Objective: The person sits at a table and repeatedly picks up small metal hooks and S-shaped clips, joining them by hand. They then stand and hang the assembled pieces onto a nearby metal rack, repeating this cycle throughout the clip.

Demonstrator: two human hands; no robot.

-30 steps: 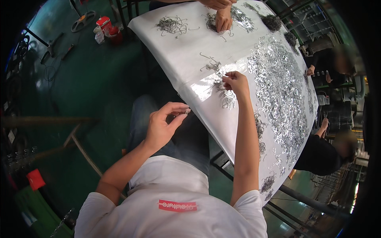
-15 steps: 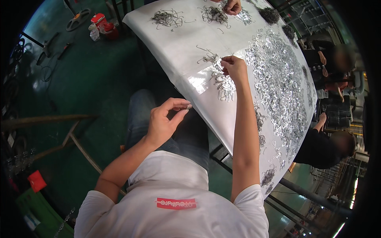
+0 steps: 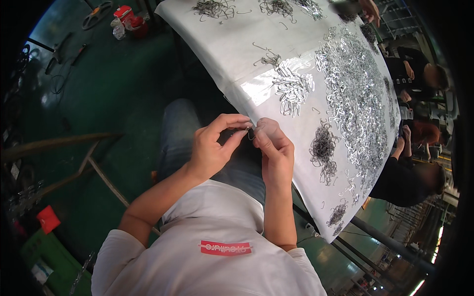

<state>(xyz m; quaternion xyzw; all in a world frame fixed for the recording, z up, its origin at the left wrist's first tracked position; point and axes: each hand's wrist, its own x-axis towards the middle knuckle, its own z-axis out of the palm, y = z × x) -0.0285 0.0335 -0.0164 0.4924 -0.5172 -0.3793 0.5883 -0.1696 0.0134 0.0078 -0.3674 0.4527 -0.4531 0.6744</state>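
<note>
My left hand [image 3: 212, 143] and my right hand [image 3: 274, 153] meet over my lap, just off the near edge of the white-covered table [image 3: 269, 106]. The left thumb and index finger pinch a small metal piece, mostly hidden by the fingertips. Between the two hands shows a thin curved wire hook [image 3: 251, 133], which my right fingers pinch. Beyond them on the table lies a heap of shiny, elongated metal clips [image 3: 294, 90]. A little tangle of thin wire hooks [image 3: 270, 60] sits just past that heap.
Shiny bent metal hooks [image 3: 353, 98] spread widely over the table's right side. Darker wire hooks [image 3: 323, 148] are piled nearer me; more heaps [image 3: 214, 8] lie at the far end. Another person's hand [image 3: 369, 11] reaches in there. People [image 3: 407, 185] line the right side. Red containers [image 3: 131, 22] stand on the floor.
My right hand has come back from the heap of metal clips to meet my left hand. The left hand has shifted slightly right, still pinching. Another person's hand has left the far wire heap.
</note>
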